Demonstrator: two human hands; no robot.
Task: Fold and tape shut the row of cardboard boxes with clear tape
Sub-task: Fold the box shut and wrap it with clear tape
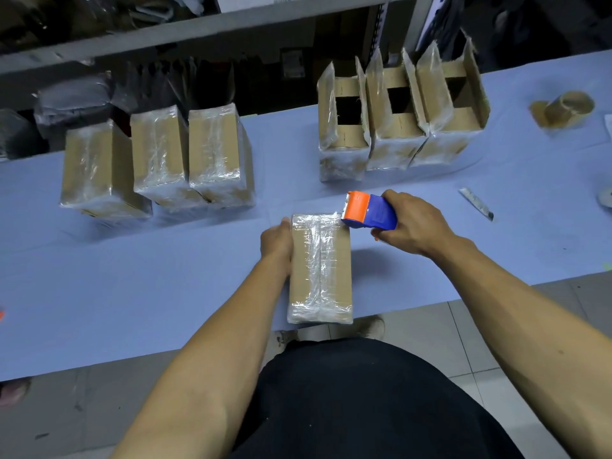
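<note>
My left hand (276,239) steadies the taped box (320,270), fingers seemingly flat; my right hand (412,226) grips the tape dispenser (369,211) at its far corner.

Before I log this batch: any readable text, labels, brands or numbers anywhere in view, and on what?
None can be read.
Tape dispenser in the right hand: no legible brand.
Box steadied by the left hand: plain cardboard under clear tape, no print.
Dark label under the shelf: too blurred to read.
Utility knife on the table: markings too small.
</note>
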